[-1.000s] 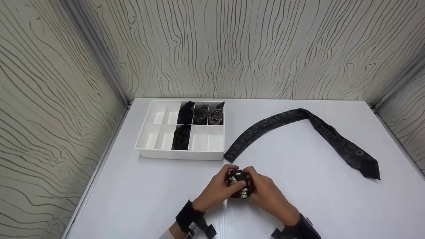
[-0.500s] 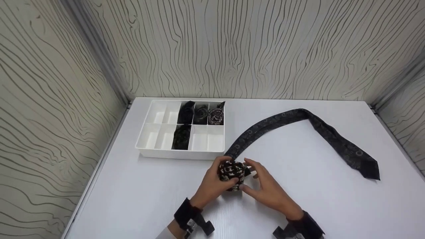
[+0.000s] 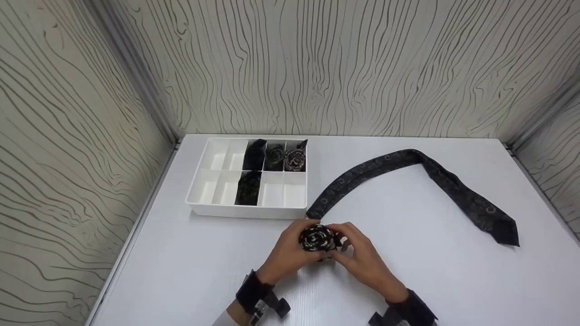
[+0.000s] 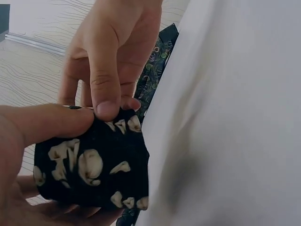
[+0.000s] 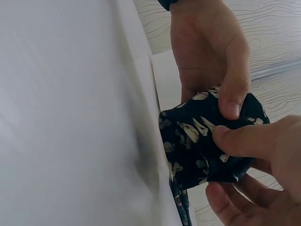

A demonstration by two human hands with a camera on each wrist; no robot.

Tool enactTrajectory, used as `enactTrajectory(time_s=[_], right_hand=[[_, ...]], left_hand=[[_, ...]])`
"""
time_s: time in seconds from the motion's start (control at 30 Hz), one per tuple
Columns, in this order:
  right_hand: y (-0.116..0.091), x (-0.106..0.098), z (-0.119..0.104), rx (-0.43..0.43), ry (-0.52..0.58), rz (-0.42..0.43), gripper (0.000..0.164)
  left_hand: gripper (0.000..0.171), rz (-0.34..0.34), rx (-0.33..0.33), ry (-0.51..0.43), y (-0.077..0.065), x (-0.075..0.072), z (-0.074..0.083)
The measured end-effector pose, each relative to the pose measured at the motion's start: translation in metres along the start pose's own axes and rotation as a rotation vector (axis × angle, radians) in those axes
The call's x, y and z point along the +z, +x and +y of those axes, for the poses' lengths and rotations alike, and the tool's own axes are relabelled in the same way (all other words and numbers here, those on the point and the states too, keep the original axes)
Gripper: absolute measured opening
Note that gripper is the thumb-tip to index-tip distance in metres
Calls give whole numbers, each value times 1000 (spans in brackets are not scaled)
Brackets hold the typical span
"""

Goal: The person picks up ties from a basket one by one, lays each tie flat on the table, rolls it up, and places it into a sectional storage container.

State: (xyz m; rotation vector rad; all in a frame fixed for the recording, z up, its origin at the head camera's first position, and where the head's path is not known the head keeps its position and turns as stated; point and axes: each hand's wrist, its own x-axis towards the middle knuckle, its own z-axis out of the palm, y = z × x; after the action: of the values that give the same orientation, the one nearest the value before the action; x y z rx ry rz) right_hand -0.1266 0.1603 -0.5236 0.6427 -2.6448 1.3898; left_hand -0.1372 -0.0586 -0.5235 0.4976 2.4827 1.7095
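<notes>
A tightly rolled black necktie (image 3: 316, 238) with a cream floral print stands coiled in both hands, its spiral end facing up in the head view. My left hand (image 3: 287, 251) wraps round its left side, thumb (image 4: 70, 123) across the front face. From the right, my right hand (image 3: 362, 258) pinches the roll's edge between thumb (image 5: 249, 141) and fingers. A small dark end sticks out by the right fingers. Close behind the hands begins a second dark patterned necktie (image 3: 362, 171), lying unrolled and bent on the table.
A white divided box (image 3: 247, 211) stands left of the unrolled tie, with several rolled dark ties in its compartments, one being a rolled tie (image 3: 248, 188) in the front row. Wood-patterned panels (image 3: 294, 68) bound the white table (image 3: 430, 280) at the back and sides.
The roll has been turned from its side so its spiral shows on top, and moved slightly left. The right hand loosened from it, then took hold of its right edge again.
</notes>
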Motion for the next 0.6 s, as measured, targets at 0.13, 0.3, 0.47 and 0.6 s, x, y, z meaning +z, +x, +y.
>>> enactTrajectory(time_s=[0.13, 0.3, 0.47, 0.6], right_hand=[[4, 1, 1, -44, 13, 3, 65], [14, 1, 1, 28, 88, 22, 59], [31, 5, 1, 200, 173, 54, 46], [47, 15, 3, 267, 213, 51, 36]], left_hand=[[54, 32, 10, 30, 1, -4, 0], [52, 117, 12, 40, 3, -13, 3], [51, 198, 15, 44, 9, -25, 10], [48, 251, 22, 51, 16, -34, 16]])
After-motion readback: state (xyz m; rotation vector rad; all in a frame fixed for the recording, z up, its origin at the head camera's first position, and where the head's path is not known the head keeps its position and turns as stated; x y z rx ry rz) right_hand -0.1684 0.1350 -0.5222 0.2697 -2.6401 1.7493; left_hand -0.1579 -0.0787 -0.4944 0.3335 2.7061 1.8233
